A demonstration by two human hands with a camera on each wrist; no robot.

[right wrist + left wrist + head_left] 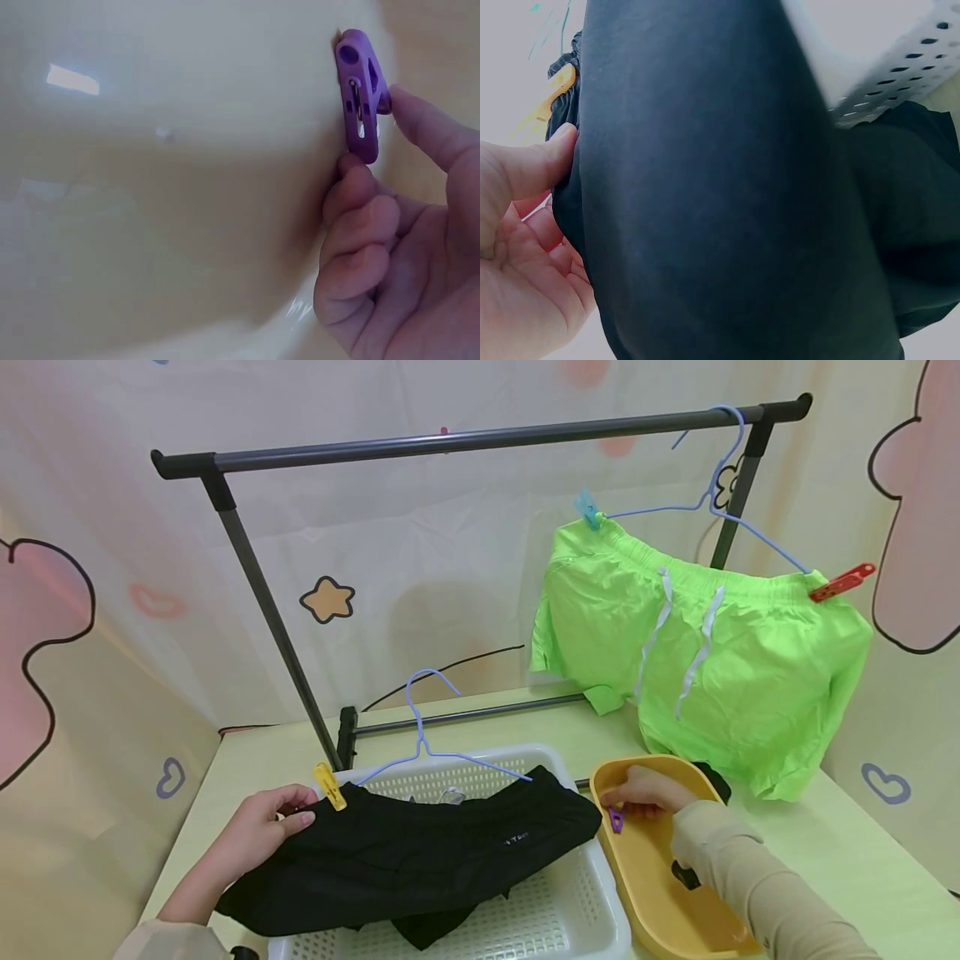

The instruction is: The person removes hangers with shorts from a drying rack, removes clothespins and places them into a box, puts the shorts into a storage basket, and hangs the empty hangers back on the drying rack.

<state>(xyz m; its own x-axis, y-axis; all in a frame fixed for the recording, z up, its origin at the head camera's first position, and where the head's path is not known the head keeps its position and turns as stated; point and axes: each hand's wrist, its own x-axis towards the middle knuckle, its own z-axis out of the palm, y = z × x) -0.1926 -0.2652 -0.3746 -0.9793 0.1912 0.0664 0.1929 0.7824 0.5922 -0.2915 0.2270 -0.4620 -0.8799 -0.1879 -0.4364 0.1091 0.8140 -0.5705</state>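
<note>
Two bare hands are busy on my feeds. The left hand [255, 833] pinches the edge of a black garment [420, 852], thumb in front and fingers behind, just beside a yellow clothespin [330, 787] clamped on the gathered waistband. Near that clip lies one arm of a blue wire hanger [422, 737]; the other arm reaches the waistband's far end, close to small white lettering. The garment spreads across a white perforated basket [617, 917] and out past its left side; I can't tell whether it rests on the rim or is held just clear.

To the right, the right hand [651, 792] dips into a yellow tray [667, 914]. My right wrist view shows the thumb and index fingertip at a purple clothespin [367, 109], gripping it beside the tray wall, with the remaining fingers curled below. A black object [686, 875] in the tray is partly hidden by the sleeve [772, 881].

Beyond, neon green shorts [757, 668] hang near the right end of a dark rack [480, 441], held to their own hanger by a teal clothespin [587, 510] and a red clothespin [842, 582].
</note>
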